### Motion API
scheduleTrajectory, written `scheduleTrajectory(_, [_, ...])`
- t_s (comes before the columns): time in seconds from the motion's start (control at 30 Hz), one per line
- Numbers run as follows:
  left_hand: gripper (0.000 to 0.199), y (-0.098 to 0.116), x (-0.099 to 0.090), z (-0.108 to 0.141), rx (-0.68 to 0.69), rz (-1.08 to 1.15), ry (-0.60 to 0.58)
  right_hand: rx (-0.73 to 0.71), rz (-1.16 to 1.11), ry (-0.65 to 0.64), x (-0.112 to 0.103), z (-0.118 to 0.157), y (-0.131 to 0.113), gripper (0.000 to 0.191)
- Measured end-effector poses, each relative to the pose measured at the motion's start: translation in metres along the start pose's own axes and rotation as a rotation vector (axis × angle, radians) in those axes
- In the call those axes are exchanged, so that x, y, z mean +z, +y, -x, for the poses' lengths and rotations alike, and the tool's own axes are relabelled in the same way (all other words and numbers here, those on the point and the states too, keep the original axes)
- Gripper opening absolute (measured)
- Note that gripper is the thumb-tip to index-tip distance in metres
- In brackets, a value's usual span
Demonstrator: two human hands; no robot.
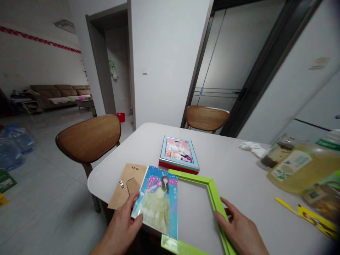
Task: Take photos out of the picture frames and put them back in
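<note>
In the head view, my left hand (123, 221) pinches the lower left edge of a photo print (156, 202) of a figure in a pale dress on a blue background. The print overlaps the left side of a light green picture frame (217, 202), whose opening shows the table through it. My right hand (237, 226) grips the frame's right side, thumb on the inner edge and fingers outside. A brown backing board (124, 184) with metal clips lies partly under the print, at the table's left edge.
Behind the green frame lies a stack of framed pictures, a light blue frame (195, 156) on top. To the right stand an oil bottle (292, 170) and a clear jar (276, 152), near a crumpled tissue (252, 148) and a yellow packet (317, 219). Wooden chairs (90, 140) flank the white table (225, 159).
</note>
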State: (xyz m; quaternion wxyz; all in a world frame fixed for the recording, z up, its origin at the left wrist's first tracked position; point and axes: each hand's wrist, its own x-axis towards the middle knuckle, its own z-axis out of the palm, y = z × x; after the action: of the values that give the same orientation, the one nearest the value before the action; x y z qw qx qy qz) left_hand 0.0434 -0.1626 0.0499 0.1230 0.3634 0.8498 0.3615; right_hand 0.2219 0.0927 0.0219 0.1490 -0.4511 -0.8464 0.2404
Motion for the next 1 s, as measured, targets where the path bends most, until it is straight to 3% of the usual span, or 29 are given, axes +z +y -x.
scheduleTrajectory(0.27, [0.053,0.008,0.001,0.000,0.127,-0.379,-0.068,-0.074,0.135,-0.020,0.003,-0.001,-0.003,0.055])
scheduleTrajectory(0.4, [0.064,0.026,0.013,0.001,0.305,-0.394,-0.237,-0.098,0.181,-0.013,0.005,-0.001,-0.003,0.053])
scheduleTrajectory(0.53, [0.068,0.037,0.023,-0.001,0.351,-0.414,-0.358,-0.105,0.205,-0.006,0.008,-0.002,-0.003,0.050])
scheduleTrajectory(1.0, [0.060,0.014,0.038,0.001,0.530,-0.474,-0.161,-0.086,0.337,-0.040,0.003,0.004,-0.013,0.048])
